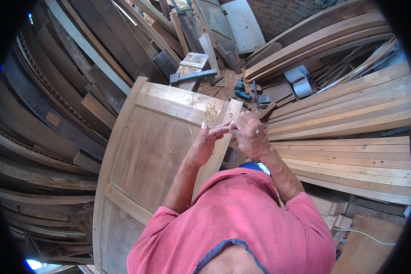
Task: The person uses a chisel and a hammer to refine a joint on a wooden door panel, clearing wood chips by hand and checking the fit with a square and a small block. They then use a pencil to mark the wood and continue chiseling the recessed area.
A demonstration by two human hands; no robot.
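Note:
My two hands meet above the upper right corner of a panelled wooden door (157,150). My left hand (204,142) has its thumb raised and its fingers stretched toward the right, holding nothing that I can see. Against those fingertips, my right hand (250,137) is closed with its fingers curled. Whether it grips the left fingers or something small is hidden. A small bright spot, perhaps a ring, shows on the right hand. Beneath both hands runs the door's pale right stile (221,141). A few shavings lie on the door.
Dark boards (55,114) lean in rows at the left. Stacked planks (342,160) fill the right side. Beyond the door, a teal power drill (241,89) lies on the shaving-covered floor near a white cylindrical container (301,86). A wooden block (194,60) stands at the far side.

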